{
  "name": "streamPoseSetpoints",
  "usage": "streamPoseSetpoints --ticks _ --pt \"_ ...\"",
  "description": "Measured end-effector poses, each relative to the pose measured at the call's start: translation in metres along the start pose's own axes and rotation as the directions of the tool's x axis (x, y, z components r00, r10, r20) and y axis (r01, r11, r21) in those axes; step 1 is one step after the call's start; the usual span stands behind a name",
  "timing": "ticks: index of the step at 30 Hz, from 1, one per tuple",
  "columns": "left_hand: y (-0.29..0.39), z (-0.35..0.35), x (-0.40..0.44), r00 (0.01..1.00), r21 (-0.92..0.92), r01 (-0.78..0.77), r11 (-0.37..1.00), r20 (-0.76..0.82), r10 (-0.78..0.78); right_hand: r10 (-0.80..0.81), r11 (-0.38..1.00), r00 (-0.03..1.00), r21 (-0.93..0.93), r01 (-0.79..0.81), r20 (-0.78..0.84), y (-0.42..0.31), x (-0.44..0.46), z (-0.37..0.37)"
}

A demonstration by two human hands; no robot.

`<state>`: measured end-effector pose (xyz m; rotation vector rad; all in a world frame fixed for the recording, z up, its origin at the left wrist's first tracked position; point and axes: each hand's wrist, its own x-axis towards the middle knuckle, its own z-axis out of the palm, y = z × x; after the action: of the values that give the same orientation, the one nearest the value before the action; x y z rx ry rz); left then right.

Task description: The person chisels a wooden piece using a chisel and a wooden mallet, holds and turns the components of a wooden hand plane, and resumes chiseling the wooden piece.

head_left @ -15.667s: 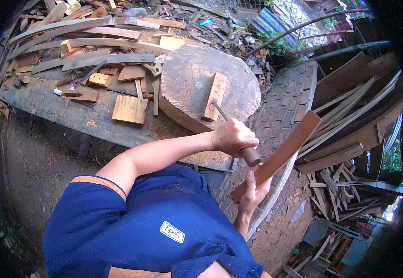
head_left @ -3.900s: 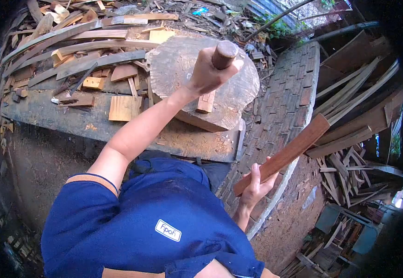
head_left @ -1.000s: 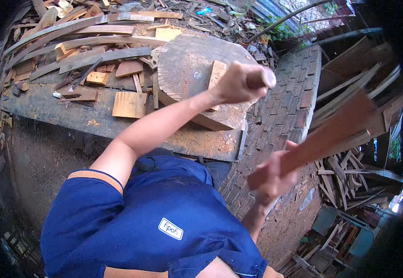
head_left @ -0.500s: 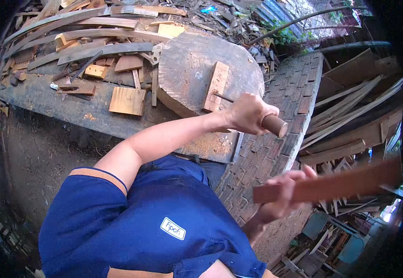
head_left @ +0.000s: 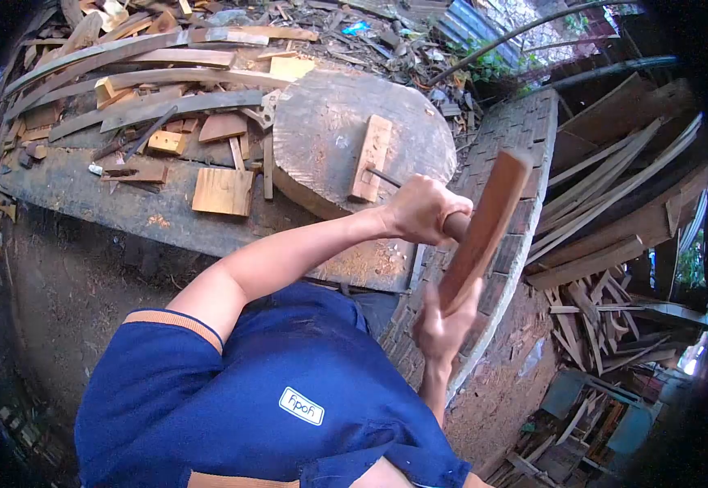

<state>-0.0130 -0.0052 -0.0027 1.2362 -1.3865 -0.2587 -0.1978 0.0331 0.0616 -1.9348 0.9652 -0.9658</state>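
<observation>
My left hand (head_left: 431, 210) is closed around the handle of a chisel (head_left: 386, 177). The blade slants down to a small wood block (head_left: 371, 156), its tip at a hole near the block's closer end. That block lies on a thick round wooden slab (head_left: 313, 134), with shavings scattered about. In my right hand (head_left: 447, 324), gripped by its lower end, a flat reddish-brown wooden bat (head_left: 488, 224) stands tilted upward. The bat's face is right at the butt of the chisel handle and hides it; whether they touch I cannot tell.
A long plank bench (head_left: 85, 191) carries the slab, offcuts and a square board (head_left: 223, 192). Curved wooden strips (head_left: 167, 77) are piled at the back left. A low brick ledge (head_left: 516, 154) runs along the right, with stacked timber (head_left: 598, 191) beyond it.
My right hand has swung the bat from the far right, where it lay nearly level, up and left to the chisel's handle end. My left hand and the chisel stay at the block.
</observation>
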Motion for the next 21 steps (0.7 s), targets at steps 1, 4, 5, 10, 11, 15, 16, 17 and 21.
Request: streamPoseSetpoints --ticks 1,4,5,10,11,15,16,17,21 --pt "-0.002 0.002 0.0 1.0 0.003 -0.01 1.0 -0.001 0.01 0.172 0.979 0.977 -0.13 -0.155 0.128 0.0 -0.003 -0.001" --pt "-0.001 -0.008 0.001 1.0 0.027 0.009 1.0 0.026 -0.01 0.2 0.978 0.974 -0.077 -0.192 0.107 0.009 -0.012 -0.007" --pt "-0.002 -0.017 0.003 1.0 0.011 0.009 1.0 0.021 -0.009 0.201 0.978 0.975 -0.076 -0.194 0.097 0.007 -0.013 -0.008" --pt "-0.016 -0.06 0.017 0.937 -0.325 -0.024 0.945 -0.337 -0.092 0.239 0.97 0.969 -0.043 -0.237 0.053 0.013 -0.011 -0.005" --pt "-0.028 -0.069 0.015 0.903 -0.332 0.069 0.941 -0.381 -0.201 0.236 0.971 0.97 -0.038 -0.234 0.054 0.016 -0.012 -0.005" --pt "-0.052 -0.103 0.021 0.621 -0.64 0.062 0.766 -0.576 -0.532 0.238 0.971 0.968 0.001 -0.239 0.074 0.017 -0.02 -0.003" --pt "-0.05 -0.109 0.02 0.589 -0.701 0.01 0.713 -0.572 -0.571 0.269 0.962 0.959 0.021 -0.271 0.086 0.016 -0.02 -0.003" --pt "-0.049 -0.109 0.02 0.591 -0.7 0.008 0.714 -0.573 -0.569 0.267 0.963 0.96 0.023 -0.269 0.084 0.014 -0.018 -0.002" --pt "-0.034 -0.104 0.014 0.73 -0.537 0.103 0.837 -0.531 -0.43 0.314 0.943 0.943 0.079 -0.323 0.106 0.009 -0.018 0.0"
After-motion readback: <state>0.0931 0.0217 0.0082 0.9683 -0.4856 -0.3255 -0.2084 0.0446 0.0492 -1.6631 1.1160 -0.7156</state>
